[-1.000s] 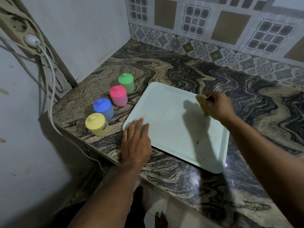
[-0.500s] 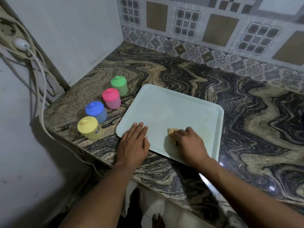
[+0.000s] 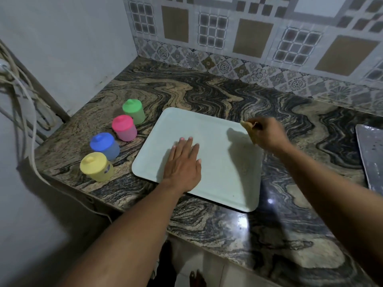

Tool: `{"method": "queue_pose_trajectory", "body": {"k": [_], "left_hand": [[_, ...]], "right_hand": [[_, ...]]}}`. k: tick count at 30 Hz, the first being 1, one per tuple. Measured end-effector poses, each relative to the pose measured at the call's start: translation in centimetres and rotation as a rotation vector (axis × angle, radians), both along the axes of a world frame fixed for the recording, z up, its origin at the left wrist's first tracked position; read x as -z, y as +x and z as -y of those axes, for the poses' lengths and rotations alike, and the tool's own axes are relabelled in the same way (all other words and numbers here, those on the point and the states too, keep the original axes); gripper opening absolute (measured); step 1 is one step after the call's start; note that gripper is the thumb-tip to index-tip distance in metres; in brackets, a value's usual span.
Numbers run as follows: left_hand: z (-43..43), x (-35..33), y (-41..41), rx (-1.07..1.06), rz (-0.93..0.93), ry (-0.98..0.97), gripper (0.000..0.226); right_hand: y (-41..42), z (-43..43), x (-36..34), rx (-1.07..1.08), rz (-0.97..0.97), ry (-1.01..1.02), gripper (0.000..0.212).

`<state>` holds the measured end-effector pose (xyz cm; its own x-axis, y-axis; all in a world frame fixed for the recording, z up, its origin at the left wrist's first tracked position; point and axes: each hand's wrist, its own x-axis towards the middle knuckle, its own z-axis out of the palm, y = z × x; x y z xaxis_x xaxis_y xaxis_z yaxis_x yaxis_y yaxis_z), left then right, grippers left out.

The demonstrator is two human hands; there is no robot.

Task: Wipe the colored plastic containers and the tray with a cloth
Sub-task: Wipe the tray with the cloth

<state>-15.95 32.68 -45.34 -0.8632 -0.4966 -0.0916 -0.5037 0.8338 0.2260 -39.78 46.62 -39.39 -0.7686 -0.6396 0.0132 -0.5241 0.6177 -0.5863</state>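
The tray point(image 3: 207, 129) lies on the counter point(image 3: 207, 90) near its front edge, set a little askew. My left hand point(image 3: 183, 164) lies flat on the tray's near left part, my wrist crossing its front rim. My right hand point(image 3: 267, 132) is at the tray's far right corner and pinches the cloth point(image 3: 247, 126) there. Left of the tray, four containers stand in a line from the counter's front left corner back toward the wall: the nearest container point(image 3: 96, 166), the second container point(image 3: 104, 146), the third container point(image 3: 124, 127) and the farthest container point(image 3: 133, 111). A flat plate point(image 3: 371, 154) lies far right, well apart from the tray.
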Motion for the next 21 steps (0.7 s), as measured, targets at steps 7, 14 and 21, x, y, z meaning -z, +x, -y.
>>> {"method": "queue_pose_trajectory", "body": {"k": [7, 14, 21], "left_hand": [[-0.8, 1.6, -0.4, -0.027, 0.101, -0.005, 0.063], [-0.8, 1.7, -0.5, -0.041, 0.085, -0.009, 0.064], [-0.9, 1.8, -0.6, -0.058, 0.087, 0.000, 0.064]], "right_hand": [[2.1, 1.2, 4.6, -0.119, -0.259, 0.351, 0.024], [11.4, -4.3, 5.6, -0.312, -0.383, 0.264, 0.034], [17.2, -7.6, 3.8, -0.434, -0.123, 0.061, 0.036]]}}
